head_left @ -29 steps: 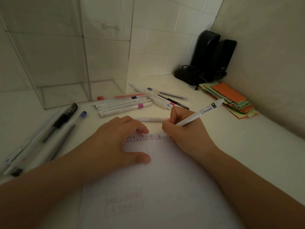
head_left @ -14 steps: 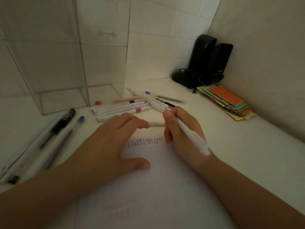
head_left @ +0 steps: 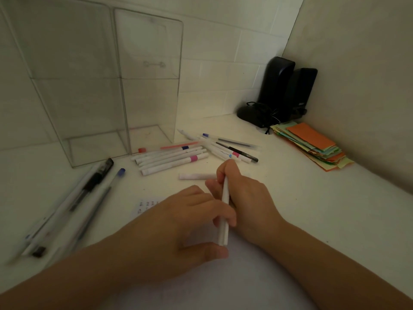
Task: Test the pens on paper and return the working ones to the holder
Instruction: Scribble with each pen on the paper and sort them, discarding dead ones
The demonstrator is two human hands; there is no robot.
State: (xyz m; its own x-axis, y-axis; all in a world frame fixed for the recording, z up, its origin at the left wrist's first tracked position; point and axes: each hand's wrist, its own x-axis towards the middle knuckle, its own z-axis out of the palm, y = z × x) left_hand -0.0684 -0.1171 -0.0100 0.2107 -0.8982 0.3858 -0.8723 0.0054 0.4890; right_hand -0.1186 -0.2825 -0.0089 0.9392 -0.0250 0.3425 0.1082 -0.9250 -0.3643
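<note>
Near the front edge of the worktop, the right hand grips a white pen with its barrel running back toward the person; its far end is hidden behind the fingers, so whether the tip is exposed cannot be told. The left hand lies over the paper with fingers curled and touching the pen's rear end, holding nothing of its own as far as can be seen. Just beyond the right hand's fingertips lies a short white piece, probably the pen's cap.

At the paper's far left corner, rows of small test marks show that several pens have likely been tried. The clear holder stands toward the back left of the worktop and looks empty, so no pen has been returned yet. In front of it a row of white pens lies side by side, with a looser heap of pens to its right. Along the left edge several clear-barrelled pens lie apart from the rest; whether these are tested, rejected or waiting cannot be told.

By this reading the testing is under way, while all the returning remains. Capping the held pen looks like the step in hand.
</note>
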